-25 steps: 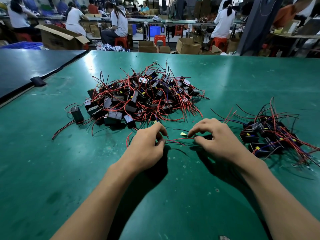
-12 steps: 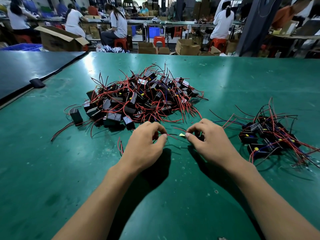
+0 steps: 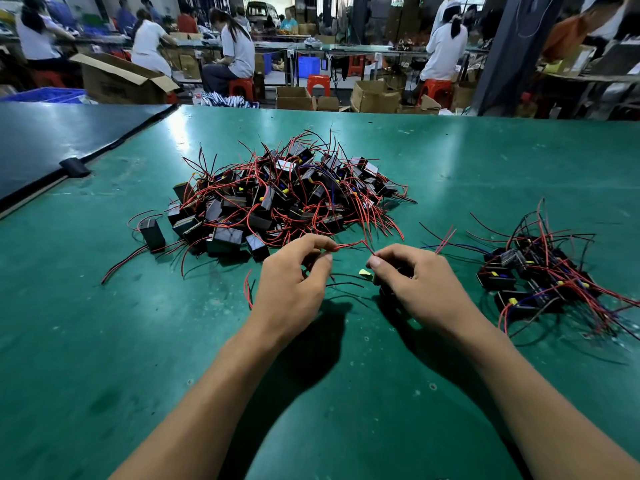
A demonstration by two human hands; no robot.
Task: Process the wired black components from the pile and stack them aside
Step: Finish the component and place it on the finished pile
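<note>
My left grip (image 3: pixel 294 282), just in front of the pile (image 3: pixel 284 199), is closed to a pinch on the end of a red wire (image 3: pixel 349 244). My right grip (image 3: pixel 422 285), also in front of the pile but further right, is curled round one black component (image 3: pixel 386 291). That piece is mostly hidden under it, with a yellow tag (image 3: pixel 364 272) poking out.

I judge the thin lead could slip from the pinch, or a hard pull could strain it where it enters the body. Wires trailing from the pile's near edge lie close to both grips, so a snag could drag other pieces along.

Left of the pile, a lone component (image 3: pixel 152 233) sits apart on the green surface (image 3: pixel 138 341). A loose red strand (image 3: pixel 246 289) lies in front of the pile, beside my left grip. Well to the right of the pile, the finished stack (image 3: pixel 540 278) spreads its leads toward my right grip. They could tangle with this piece when I set it down.
</note>
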